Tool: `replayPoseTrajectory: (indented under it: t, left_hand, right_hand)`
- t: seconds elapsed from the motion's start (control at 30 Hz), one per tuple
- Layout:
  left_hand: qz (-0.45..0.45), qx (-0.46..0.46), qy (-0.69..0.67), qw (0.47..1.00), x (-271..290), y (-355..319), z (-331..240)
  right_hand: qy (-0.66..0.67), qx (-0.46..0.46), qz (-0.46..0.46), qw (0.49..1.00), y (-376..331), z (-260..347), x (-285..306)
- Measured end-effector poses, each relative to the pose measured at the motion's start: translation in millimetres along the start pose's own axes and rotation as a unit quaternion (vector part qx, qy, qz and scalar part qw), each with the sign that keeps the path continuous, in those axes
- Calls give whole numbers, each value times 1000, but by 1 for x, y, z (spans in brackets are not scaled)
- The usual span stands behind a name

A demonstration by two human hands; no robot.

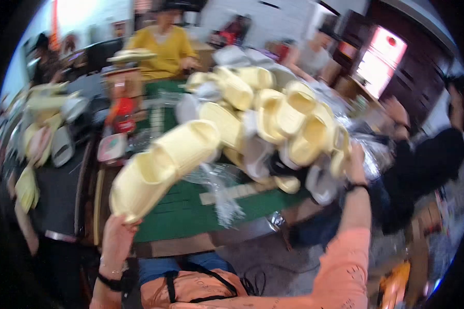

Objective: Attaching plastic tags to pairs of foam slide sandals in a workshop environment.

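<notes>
My left hand is closed on one end of a pale yellow slide sandal, which is held tilted above the left part of the green-topped table. Its other end reaches up toward a heap of yellow and grey slides in the middle. At the heap's right edge, my right hand has its fingers around another yellow slide. The picture is smeared there, and part of that grip is hidden. A crumpled clear plastic bag lies on the table below the heap.
A person in a yellow top sits across the table, another person in grey at the far right. More slides are piled on a dark table at left. A red container stands near the table's left edge.
</notes>
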State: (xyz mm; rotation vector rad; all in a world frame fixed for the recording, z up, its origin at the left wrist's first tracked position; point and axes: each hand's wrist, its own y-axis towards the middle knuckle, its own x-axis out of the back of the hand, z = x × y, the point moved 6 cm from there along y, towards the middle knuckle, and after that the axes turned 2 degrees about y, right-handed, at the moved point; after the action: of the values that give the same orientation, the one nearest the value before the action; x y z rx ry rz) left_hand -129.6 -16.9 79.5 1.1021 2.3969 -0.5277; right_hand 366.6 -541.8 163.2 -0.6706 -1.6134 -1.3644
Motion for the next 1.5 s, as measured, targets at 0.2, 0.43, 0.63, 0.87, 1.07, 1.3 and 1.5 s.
replayPoseTrajectory:
  t: [0.2, 0.43, 0.63, 0.87, 1.07, 1.3, 1.5]
  left_hand:
    - [-1, 32, -43, 999, 16, 3, 12]
    - [53, 44, -98, 993, 5, 2, 23]
    - [62, 54, -126, 989, 11, 7, 27]
    - [71, 73, -175, 979, 30, -1, 42]
    - [148, 162, -216, 951, 6, -25, 67]
    - [174, 247, -168, 938, 12, -50, 69]
    - [159, 255, -140, 944, 29, -60, 65]
  right_hand:
    - [533, 25, 160, 830, -87, 384, 182]
    - [490, 105, 124, 856, -183, 483, 302]
    - [398, 83, 59, 912, -209, 461, 291]
    - [294, 56, -16, 954, -208, 228, 51]
    - [816, 2, 255, 519, -251, 383, 42]
    - [830, 29, 238, 503, -233, 397, -2]
    - [723, 134, 108, 669, -230, 386, 19]
